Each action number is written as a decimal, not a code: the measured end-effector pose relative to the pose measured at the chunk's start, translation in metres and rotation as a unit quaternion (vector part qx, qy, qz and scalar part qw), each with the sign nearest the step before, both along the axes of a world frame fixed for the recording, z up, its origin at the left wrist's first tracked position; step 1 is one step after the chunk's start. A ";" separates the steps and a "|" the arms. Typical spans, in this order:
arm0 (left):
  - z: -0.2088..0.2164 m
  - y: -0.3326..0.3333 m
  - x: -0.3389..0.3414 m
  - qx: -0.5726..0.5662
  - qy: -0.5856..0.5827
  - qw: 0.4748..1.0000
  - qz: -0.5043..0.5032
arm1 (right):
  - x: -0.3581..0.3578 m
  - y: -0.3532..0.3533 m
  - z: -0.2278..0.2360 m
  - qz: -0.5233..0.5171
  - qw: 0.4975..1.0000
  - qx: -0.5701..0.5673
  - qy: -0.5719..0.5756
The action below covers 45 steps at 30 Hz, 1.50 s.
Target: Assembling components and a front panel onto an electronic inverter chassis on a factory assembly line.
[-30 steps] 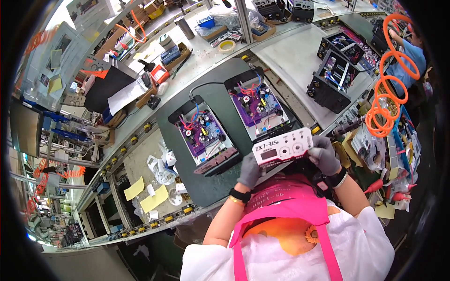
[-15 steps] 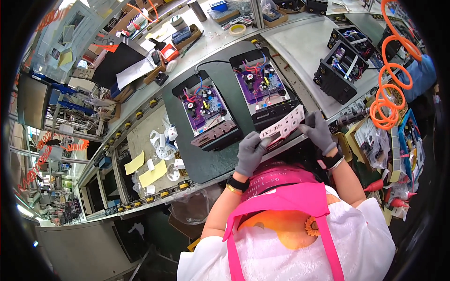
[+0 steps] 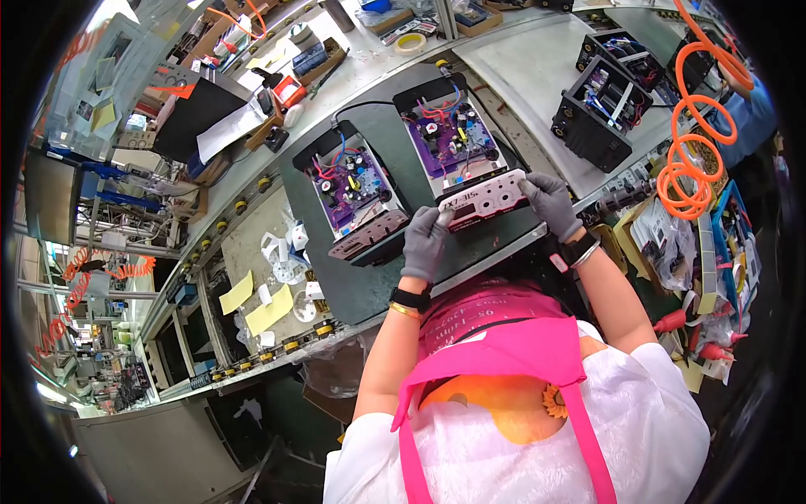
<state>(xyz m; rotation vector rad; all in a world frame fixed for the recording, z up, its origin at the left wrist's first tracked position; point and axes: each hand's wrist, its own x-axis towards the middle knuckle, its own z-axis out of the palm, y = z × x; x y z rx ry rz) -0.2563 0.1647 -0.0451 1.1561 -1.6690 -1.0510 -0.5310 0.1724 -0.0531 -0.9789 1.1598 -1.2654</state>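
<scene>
Between my gloved hands is a white front panel (image 3: 484, 200) with round holes and dark printing. My left hand (image 3: 426, 241) pinches its left end, and my right hand (image 3: 550, 203) grips its right end. The panel stands against the near end of an open electronic unit (image 3: 453, 139), whose purple circuit board and red and blue wires lie exposed. Whether the panel is seated on the unit cannot be made out. Left of it sits a second open unit (image 3: 351, 186) with a similar panel (image 3: 369, 235) on its near end. Both units rest on a dark green board (image 3: 306, 172).
Several black units (image 3: 592, 126) stand on a metal surface at the far right. An orange coiled hose (image 3: 684, 181) hangs at the right. Yellow paper sheets (image 3: 270, 310) and plastic scraps lie left of the board. A roll of yellow tape (image 3: 410, 43) rests at the back.
Both hands have carried the white panel away from my body, up to the right unit's near end. The panel has turned from slanted to more level. The view has shifted slightly.
</scene>
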 end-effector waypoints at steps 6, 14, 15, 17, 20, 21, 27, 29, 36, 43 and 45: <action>0.000 -0.005 -0.003 0.053 0.018 0.998 0.022 | 0.005 -0.005 -0.001 -0.011 0.998 -0.063 0.028; 0.009 -0.004 -0.002 0.079 0.053 0.995 0.012 | 0.008 -0.006 -0.005 -0.026 0.991 -0.119 0.055; 0.010 -0.004 -0.002 0.086 0.047 0.995 0.013 | 0.009 -0.006 -0.007 -0.029 0.990 -0.123 0.058; 0.010 -0.004 -0.002 0.087 0.053 0.995 0.011 | 0.009 -0.007 -0.008 -0.035 0.990 -0.124 0.061; 0.010 -0.004 -0.002 0.090 0.057 0.994 0.011 | 0.008 -0.006 -0.008 -0.035 0.993 -0.101 0.057; 0.009 -0.004 -0.002 0.095 0.053 0.994 0.012 | 0.008 -0.005 -0.007 -0.032 0.994 -0.084 0.056; 0.009 -0.004 -0.004 0.093 0.058 0.994 0.014 | 0.006 -0.004 -0.002 -0.029 0.997 -0.057 0.039; 0.009 -0.004 -0.004 0.094 0.058 0.994 0.014 | 0.007 -0.004 0.000 -0.028 0.997 -0.049 0.043; 0.002 -0.008 0.000 0.096 0.074 0.993 0.006 | 0.008 -0.005 0.001 -0.027 0.994 -0.072 0.080; -0.001 -0.011 0.002 0.099 0.060 0.993 -0.001 | 0.007 -0.007 -0.003 -0.031 0.992 -0.082 0.094; 0.000 -0.010 0.001 0.090 0.060 0.994 -0.003 | 0.006 -0.007 -0.004 -0.023 0.993 -0.069 0.088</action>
